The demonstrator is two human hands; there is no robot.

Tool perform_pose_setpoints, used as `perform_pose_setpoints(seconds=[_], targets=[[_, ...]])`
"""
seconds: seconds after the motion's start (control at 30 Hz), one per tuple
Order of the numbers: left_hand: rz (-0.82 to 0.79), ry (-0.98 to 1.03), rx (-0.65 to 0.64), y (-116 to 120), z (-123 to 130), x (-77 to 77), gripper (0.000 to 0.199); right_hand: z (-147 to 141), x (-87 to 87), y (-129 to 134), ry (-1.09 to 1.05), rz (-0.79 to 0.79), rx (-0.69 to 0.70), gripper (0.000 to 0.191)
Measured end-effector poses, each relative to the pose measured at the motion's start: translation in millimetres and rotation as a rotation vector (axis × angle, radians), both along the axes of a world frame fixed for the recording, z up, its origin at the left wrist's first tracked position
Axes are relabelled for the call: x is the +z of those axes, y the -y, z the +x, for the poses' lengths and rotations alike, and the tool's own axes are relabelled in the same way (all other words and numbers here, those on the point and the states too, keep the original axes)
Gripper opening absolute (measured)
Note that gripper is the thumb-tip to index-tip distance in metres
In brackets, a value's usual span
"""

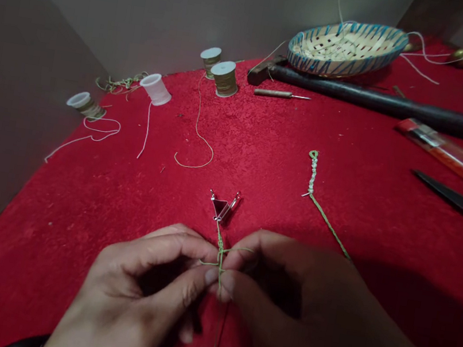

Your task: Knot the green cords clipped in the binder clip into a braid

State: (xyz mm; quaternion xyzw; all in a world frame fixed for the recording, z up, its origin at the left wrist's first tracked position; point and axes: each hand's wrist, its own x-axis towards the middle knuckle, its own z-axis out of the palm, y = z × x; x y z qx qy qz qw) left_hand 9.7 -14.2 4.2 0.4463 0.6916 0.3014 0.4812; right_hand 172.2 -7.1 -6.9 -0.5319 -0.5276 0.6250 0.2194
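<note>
A thin green cord (220, 240), knotted along its upper part, runs down from a small triangular metal pendant (220, 209) lying on the red cloth. My left hand (154, 284) pinches the cord from the left, thumb and forefinger meeting at it. From the right, my right hand (270, 289) pinches it at nearly the same spot. A loose green strand sticks out to each side near the fingertips. Below the hands the cord trails toward the front edge of the view. Some fingers of both hands are hidden behind the thumbs.
A knotted cord piece (312, 174) lies to the right, near scissors (454, 198) and a red-and-clear packet (446, 150). Behind are a hammer (356, 93), a wooden-handled awl (273, 93) and a woven basket (346, 48). Several thread spools, including an olive one (225, 81), stand or lie at back left.
</note>
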Motion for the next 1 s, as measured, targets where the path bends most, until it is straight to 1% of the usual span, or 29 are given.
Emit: perform_pose_setpoints(seconds=[0.07, 0.2, 0.23, 0.3, 0.37, 0.47, 0.5, 0.57, 0.63, 0.7, 0.77, 0.87, 0.93, 1.0], targets=[[0.036, -0.033, -0.016, -4.5, 2.0, 1.3, 0.018, -1.4, -0.2, -3.0, 0.009, 0.008, -0.018, 0.021], [0.058, -0.045, -0.010, -14.9, 6.9, 3.7, 0.025, -6.1, -6.8, -10.9, 0.150, -0.102, 0.022, 0.023], [0.065, -0.049, -0.009, -17.3, 7.7, 4.0, 0.026, -6.6, -9.0, -11.4, 0.148, -0.084, 0.031, 0.023], [0.076, -0.057, -0.006, -21.0, 7.4, 3.6, 0.025, -5.8, -11.9, -9.5, 0.105, 0.011, 0.039, 0.021], [0.085, -0.062, 0.002, -21.6, 4.0, 2.0, 0.023, -3.1, -11.1, -5.2, 0.061, 0.070, 0.035, 0.022], [0.077, -0.052, 0.002, -13.8, -4.3, -1.5, 0.016, -1.1, -5.3, -1.7, 0.084, 0.049, -0.006, 0.024], [0.051, -0.042, 0.001, -9.4, -6.8, -2.4, 0.013, -2.0, -3.8, -2.5, 0.093, 0.038, -0.011, 0.023], [-0.046, -0.022, 0.028, -1.1, -9.3, -3.3, 0.010, -5.7, -3.6, -6.5, 0.117, 0.003, 0.024, 0.022], [-0.118, -0.008, 0.064, 2.7, -7.9, -2.6, 0.010, -9.7, -6.9, -11.1, 0.120, -0.018, 0.075, 0.024], [-0.100, 0.003, 0.073, -0.1, -3.4, -1.0, 0.016, -11.1, -11.6, -13.0, 0.092, 0.006, 0.072, 0.029], [-0.039, 0.019, 0.043, -7.5, 1.8, 0.5, 0.024, -9.5, -15.0, -12.1, 0.047, 0.074, 0.038, 0.035], [-0.015, 0.034, 0.024, -16.9, 5.2, 0.8, 0.028, -5.9, -15.3, -9.4, 0.013, 0.144, 0.000, 0.034], [-0.025, 0.042, 0.026, -17.3, 2.3, -1.0, 0.028, -6.0, -13.4, -8.2, 0.057, 0.113, 0.019, 0.031], [-0.054, 0.058, 0.039, -12.6, -4.5, -4.0, 0.027, -8.0, -11.7, -6.6, 0.108, 0.085, 0.025, 0.029]])
